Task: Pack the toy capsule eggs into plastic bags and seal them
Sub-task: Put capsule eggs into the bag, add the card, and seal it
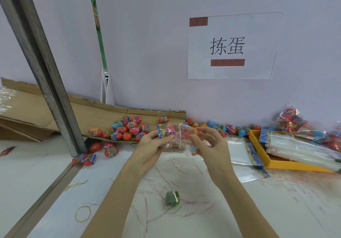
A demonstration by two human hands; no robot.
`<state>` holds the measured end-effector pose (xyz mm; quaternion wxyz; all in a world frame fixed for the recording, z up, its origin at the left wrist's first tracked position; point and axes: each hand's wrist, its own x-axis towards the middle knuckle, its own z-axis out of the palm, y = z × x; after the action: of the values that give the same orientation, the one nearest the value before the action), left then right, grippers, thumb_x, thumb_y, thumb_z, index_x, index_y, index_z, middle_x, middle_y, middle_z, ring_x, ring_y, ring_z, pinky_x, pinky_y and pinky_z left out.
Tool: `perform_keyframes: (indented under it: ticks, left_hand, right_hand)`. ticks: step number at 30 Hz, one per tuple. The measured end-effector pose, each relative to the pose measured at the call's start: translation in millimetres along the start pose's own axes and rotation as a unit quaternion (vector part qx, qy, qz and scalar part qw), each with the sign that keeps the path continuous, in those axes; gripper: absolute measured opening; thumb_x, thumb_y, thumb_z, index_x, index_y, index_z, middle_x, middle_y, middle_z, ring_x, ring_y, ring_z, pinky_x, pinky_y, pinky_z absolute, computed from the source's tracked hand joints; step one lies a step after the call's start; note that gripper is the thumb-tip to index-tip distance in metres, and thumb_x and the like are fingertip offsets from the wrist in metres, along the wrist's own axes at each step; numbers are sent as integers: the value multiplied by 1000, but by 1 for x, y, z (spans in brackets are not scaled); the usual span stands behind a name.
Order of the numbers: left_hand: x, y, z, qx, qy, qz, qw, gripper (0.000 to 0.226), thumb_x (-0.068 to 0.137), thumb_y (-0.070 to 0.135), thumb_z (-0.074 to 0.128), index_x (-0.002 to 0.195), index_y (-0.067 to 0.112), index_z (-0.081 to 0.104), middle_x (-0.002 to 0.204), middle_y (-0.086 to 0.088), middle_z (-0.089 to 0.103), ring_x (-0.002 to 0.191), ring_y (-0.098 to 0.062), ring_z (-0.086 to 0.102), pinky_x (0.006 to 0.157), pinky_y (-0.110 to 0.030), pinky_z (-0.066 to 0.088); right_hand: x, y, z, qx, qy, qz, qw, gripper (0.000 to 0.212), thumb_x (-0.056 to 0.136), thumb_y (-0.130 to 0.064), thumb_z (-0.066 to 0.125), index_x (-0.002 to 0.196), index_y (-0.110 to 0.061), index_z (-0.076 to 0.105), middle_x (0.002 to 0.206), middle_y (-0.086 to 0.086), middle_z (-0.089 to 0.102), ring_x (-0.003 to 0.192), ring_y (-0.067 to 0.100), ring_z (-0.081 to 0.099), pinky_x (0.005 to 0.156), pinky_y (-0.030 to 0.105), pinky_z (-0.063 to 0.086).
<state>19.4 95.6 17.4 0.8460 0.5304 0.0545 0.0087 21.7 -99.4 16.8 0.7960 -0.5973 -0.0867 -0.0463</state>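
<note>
While both hands, left point(153, 145) and right point(204, 141), pinch the bag point(174, 136) of eggs above the table's centre, keep its mouth up and closed, with loose eggs point(127, 129) at ten o'clock.

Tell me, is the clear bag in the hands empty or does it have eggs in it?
It has eggs in it: colourful capsules show through the clear bag.

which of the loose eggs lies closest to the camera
The green-wrapped egg, alone on the white table below the hands; all other loose eggs lie farther back by the cardboard and wall.
</note>
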Motion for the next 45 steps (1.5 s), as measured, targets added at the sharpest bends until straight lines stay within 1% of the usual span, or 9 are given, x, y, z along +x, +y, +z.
perform_keyframes:
  ticks: [3,8,10,14,19,27,30,36,45]
  left_hand:
    - [2,0,-2,-30,8,-14,999,49,76,-6,81,123,-3,66,117,-20,76,110,-26,75,102,-36,55]
    - [1,-2,-2,22,11,-5,1000,32,77,8,87,107,0,80,113,-18,78,93,-20,77,78,-28,63]
    - [-1,-4,0,28,17,0,999,30,78,16,88,103,2,82,112,-18,78,92,-22,76,81,-32,64]
    - [-5,-10,11,-54,43,-26,997,33,83,17,86,112,2,78,112,-21,78,97,-30,77,89,-44,64]
    - [-7,-11,23,-161,71,-71,982,34,80,17,85,110,3,77,111,-18,77,101,-25,76,84,-36,66]
    - [-12,-16,31,-201,-57,-57,976,56,93,44,73,133,6,70,131,-13,70,109,-24,72,104,-41,56]
    - [-12,-21,36,-164,-72,-30,983,31,96,34,70,114,12,81,116,-9,76,106,-21,73,101,-37,57]
    - [-11,-26,37,-156,-21,-17,987,18,88,31,77,90,13,84,93,-8,77,89,-19,76,100,-38,55]
    - [-17,-27,42,-134,-37,-51,989,38,92,35,76,119,9,79,138,-20,67,126,-30,67,117,-51,45]
  right_hand:
    - [-2,4,3,-32,-8,-25,999,24,94,-7,74,115,-16,67,118,12,66,85,22,77,65,32,63]
    - [-2,5,5,-32,22,-19,999,21,94,-15,76,113,-19,68,114,13,69,90,22,76,68,31,63]
    - [-2,5,5,-7,42,0,999,22,93,-18,77,113,-16,69,111,14,72,92,23,77,68,27,61]
    - [-3,5,5,35,45,31,998,30,90,-22,80,116,-13,70,107,8,78,99,21,76,75,27,60]
    - [-6,5,13,69,20,51,996,35,90,-27,79,118,-7,70,107,9,79,100,24,77,82,29,62]
    - [-15,14,20,23,44,36,998,30,80,-20,89,105,-12,74,105,6,74,108,29,72,90,39,61]
    - [-13,13,19,30,58,21,998,24,83,-18,87,103,-13,75,102,5,77,103,28,74,92,42,61]
    - [-15,16,22,-48,-1,-28,998,6,94,-16,76,97,-21,79,94,-4,79,92,16,76,80,28,62]
    - [-20,19,30,-182,-58,-46,980,18,95,-36,70,112,-39,76,116,7,52,95,-6,56,78,8,49]
